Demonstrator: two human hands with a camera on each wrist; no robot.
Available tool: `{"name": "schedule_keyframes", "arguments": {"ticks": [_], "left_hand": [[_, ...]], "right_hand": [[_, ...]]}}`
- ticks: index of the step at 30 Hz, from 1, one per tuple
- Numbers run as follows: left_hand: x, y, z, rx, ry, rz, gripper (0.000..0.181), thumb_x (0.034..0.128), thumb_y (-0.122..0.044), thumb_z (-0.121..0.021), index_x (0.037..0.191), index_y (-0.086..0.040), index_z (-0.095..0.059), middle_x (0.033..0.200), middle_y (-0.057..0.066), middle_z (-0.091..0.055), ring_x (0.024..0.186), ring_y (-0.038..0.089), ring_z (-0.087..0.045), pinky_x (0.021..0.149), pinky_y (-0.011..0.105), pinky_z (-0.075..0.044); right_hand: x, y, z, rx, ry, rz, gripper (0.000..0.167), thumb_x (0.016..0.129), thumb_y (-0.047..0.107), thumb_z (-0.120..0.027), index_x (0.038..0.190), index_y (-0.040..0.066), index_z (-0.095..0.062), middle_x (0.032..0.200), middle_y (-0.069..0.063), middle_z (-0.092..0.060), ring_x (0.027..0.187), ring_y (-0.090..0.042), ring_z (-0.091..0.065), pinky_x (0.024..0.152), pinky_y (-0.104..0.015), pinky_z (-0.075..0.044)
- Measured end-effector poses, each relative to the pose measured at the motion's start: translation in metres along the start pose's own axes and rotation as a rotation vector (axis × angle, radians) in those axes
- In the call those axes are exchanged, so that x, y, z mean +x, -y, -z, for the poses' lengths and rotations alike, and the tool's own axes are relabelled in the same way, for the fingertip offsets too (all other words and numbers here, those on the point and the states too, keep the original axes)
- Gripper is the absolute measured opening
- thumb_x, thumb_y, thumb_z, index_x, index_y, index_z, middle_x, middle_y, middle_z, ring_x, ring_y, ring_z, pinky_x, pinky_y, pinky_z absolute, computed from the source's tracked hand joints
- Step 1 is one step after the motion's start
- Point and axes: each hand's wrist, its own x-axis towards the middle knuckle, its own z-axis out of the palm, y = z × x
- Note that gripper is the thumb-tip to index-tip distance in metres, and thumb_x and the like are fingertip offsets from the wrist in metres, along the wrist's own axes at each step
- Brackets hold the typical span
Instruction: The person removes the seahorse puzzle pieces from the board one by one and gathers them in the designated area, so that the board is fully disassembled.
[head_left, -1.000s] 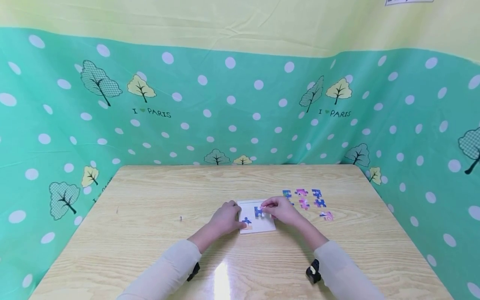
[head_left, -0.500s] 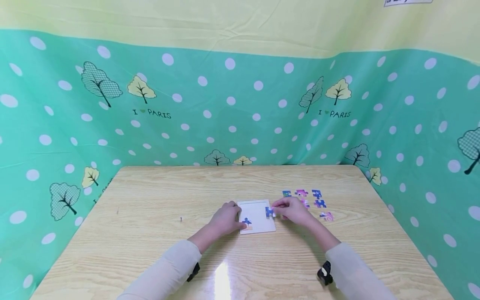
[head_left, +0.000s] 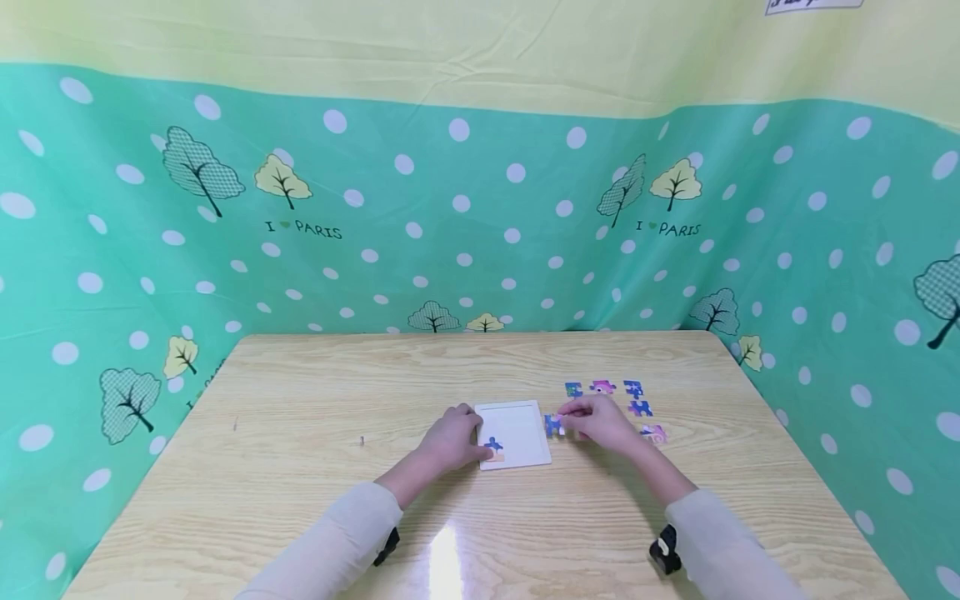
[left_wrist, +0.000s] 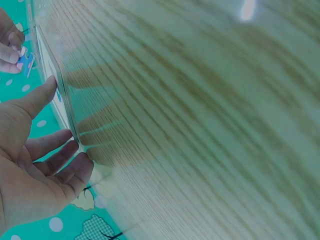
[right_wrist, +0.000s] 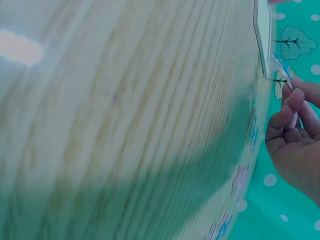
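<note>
A white square puzzle tray (head_left: 521,432) with a raised rim lies on the table in the head view. My left hand (head_left: 452,439) holds its left edge, the thumb at the near corner and the fingers along the side. Beside that thumb, a blue and tan puzzle piece (head_left: 493,445) sits in the tray's near left corner, partly covered. Just past the tray's right edge, my right hand (head_left: 602,422) pinches a blue and pink puzzle piece (head_left: 553,426) between thumb and fingers. In the right wrist view this puzzle piece (right_wrist: 284,67) is tilted and raised off the table.
Loose pieces lie right of the tray: a blue-green piece (head_left: 573,389), a pink piece (head_left: 602,387), blue pieces (head_left: 633,388) and a pink-white piece (head_left: 655,433). My right hand hides part of that area. A tiny dark bit (head_left: 362,440) lies on the left.
My right hand has moved right with the pinched puzzle piece, from over the middle of the tray to beyond its right edge. The left hand has stayed on the tray.
</note>
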Motion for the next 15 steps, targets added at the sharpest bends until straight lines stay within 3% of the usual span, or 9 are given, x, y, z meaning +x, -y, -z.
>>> {"name": "schedule_keyframes", "arguments": {"ticks": [10,15], "left_hand": [[0.000,-0.001,0.000,-0.001,0.003,0.009,0.050,0.0760,-0.038,-0.075,0.109,-0.002,-0.064,0.112,0.012,-0.057,0.100,0.027,-0.055,0.085,0.039,-0.049],[0.000,-0.001,0.000,-0.005,-0.004,0.013,0.050,0.0761,-0.037,-0.076,0.109,-0.001,-0.065,0.113,0.012,-0.057,0.101,0.028,-0.055,0.085,0.040,-0.049]], "right_hand": [[-0.005,-0.010,0.013,-0.066,-0.043,-0.005,0.016,0.085,0.015,-0.067,0.099,0.008,-0.069,0.082,-0.007,-0.063,0.066,-0.020,-0.057,0.058,-0.029,-0.049],[-0.010,-0.013,0.019,-0.051,-0.042,-0.035,0.019,0.085,0.016,-0.066,0.102,0.007,-0.068,0.084,-0.007,-0.064,0.067,-0.018,-0.057,0.059,-0.029,-0.050]]}}
